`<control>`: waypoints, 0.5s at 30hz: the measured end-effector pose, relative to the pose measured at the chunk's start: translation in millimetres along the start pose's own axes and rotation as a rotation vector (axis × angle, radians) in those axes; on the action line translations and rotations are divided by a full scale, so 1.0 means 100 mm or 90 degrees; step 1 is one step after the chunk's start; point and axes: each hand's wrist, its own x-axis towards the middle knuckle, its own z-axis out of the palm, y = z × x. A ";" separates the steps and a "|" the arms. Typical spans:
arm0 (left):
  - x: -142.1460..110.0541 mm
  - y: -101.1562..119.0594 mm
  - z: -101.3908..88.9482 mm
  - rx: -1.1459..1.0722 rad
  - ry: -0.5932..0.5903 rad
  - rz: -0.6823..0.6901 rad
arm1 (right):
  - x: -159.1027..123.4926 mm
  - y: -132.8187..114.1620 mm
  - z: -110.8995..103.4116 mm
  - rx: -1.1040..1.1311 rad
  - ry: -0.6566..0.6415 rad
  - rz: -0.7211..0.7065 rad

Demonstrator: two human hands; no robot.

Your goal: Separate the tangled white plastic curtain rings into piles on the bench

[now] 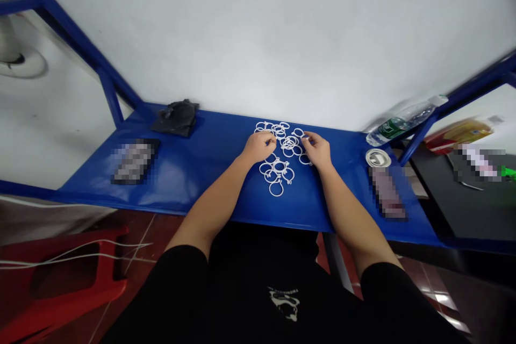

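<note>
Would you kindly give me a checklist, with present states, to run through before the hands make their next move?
1. Left hand beside the white rings: ok.
2. Right hand beside the white rings: ok.
3. White rings separated from one another: not ok, many overlap.
4. Plastic bottle apart from both hands: ok.
5. Black plastic bag apart from the rings: ok.
6. Firm grip in either hand: cannot tell.

Stool [72,306] cut off, left fingers [269,139] partly hidden
</note>
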 end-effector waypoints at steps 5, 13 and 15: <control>0.01 0.03 0.00 -0.005 -0.009 0.032 | 0.00 -0.02 -0.01 -0.002 -0.013 -0.010; -0.02 0.04 -0.01 -0.026 -0.002 -0.020 | 0.02 0.02 0.01 -0.002 -0.008 -0.017; -0.03 0.05 -0.02 -0.050 -0.019 -0.052 | 0.02 0.04 0.02 0.007 -0.004 -0.018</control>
